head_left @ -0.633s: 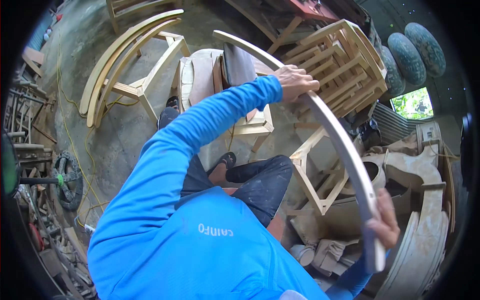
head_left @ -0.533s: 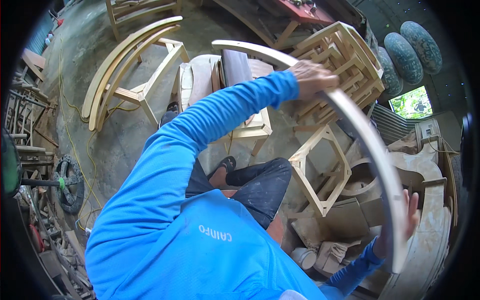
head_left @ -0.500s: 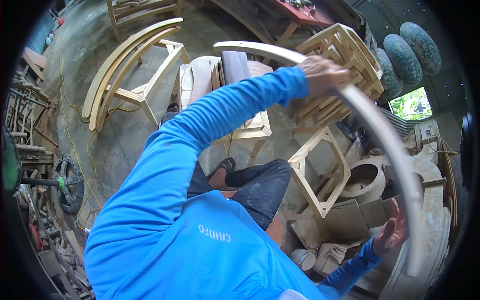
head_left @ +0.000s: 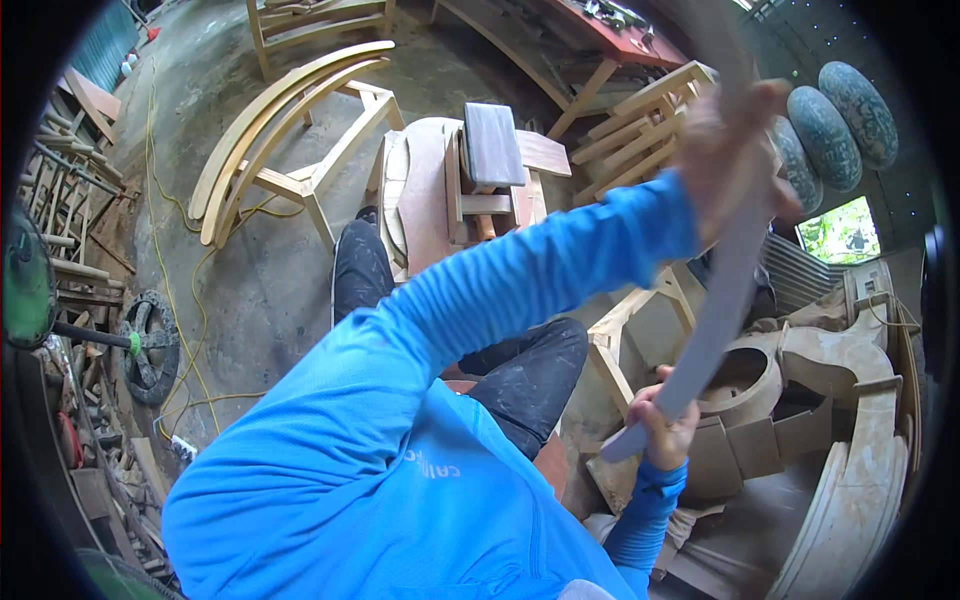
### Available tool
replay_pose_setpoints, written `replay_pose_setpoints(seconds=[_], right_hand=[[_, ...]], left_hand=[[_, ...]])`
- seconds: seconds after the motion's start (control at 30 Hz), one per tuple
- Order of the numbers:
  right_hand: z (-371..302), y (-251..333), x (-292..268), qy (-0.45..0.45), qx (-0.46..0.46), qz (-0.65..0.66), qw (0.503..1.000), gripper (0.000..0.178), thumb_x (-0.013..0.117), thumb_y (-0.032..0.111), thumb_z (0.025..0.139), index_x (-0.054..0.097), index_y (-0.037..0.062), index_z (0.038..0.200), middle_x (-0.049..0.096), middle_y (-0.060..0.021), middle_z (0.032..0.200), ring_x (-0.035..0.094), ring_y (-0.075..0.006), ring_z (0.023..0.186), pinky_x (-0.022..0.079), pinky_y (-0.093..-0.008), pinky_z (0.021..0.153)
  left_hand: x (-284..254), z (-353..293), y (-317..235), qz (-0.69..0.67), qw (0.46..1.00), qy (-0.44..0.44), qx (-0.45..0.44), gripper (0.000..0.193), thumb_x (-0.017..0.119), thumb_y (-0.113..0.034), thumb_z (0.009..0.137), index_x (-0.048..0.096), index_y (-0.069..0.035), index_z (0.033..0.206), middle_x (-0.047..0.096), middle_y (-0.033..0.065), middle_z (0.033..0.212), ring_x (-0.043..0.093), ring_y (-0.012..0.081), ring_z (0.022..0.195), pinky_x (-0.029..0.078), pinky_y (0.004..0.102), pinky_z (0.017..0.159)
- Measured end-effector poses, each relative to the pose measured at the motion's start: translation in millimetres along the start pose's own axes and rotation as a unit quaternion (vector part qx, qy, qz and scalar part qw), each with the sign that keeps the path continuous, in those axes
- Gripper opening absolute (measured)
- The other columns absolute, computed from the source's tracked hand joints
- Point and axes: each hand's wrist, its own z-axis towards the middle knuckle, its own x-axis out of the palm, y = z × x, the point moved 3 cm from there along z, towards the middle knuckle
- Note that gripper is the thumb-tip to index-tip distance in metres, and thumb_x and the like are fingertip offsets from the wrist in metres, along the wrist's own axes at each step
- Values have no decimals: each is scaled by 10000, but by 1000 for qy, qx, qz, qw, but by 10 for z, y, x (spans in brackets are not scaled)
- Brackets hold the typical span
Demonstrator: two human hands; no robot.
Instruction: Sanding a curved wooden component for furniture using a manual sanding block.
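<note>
Overhead at 2 o'clock: left hand (head_left: 735,150), arm outstretched, gripping upper part of curved wooden strip (head_left: 722,290), blurred. Right hand (head_left: 662,425) at 4 o'clock, closed round lower end. Strip near upright.

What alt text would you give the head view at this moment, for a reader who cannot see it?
A person in a blue long-sleeved top holds a long curved wooden strip with both hands, the left hand gripping it high up and the right hand near its lower end. Below lie a concrete floor, stacked curved wooden pieces and unfinished wooden frames.
</note>
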Motion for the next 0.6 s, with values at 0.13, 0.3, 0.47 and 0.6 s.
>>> replay_pose_setpoints(seconds=[0.13, 0.3, 0.47, 0.6], right_hand=[[-422, -590, -89, -43, 23, -219, 975, 415, 744, 71, 894, 615, 0, 1282, 688, -93, 888, 673, -197, 735, 559, -332, 704], [-846, -798, -161, -34, -26, -345, 937, 466, 750, 76, 878, 608, 17, 1318, 725, -213, 1058, 738, -342, 952, 571, -388, 845], [-974, -896, -181, -22, 13, -372, 928, 495, 764, 92, 869, 598, 27, 1331, 723, -239, 1123, 732, -404, 1024, 574, -415, 871], [-621, -994, -31, 19, 78, -361, 929, 549, 746, 69, 862, 548, 35, 1372, 711, -259, 1104, 723, -428, 1005, 578, -429, 844]], left_hand=[[-1301, -231, 24, 222, 932, -280, -62, 660, 753, -292, 905, 350, 7, 1333, 620, 179, 972, 723, 244, 703, 654, 366, 613], [-2687, -719, 393, 480, 821, -308, -1, 934, 700, -157, 879, 94, 11, 1570, 416, 281, 1416, 543, 350, 1227, 481, 448, 1016], [-2735, -929, 298, 764, 619, -167, -74, 1043, 668, -255, 862, 10, 2, 1629, 104, 352, 1641, 144, 448, 1550, 119, 478, 1275], [-2767, -505, 137, 825, 522, -130, -173, 953, 578, -351, 882, 104, -6, 1633, 81, 264, 1690, 16, 403, 1586, 43, 532, 1271]])
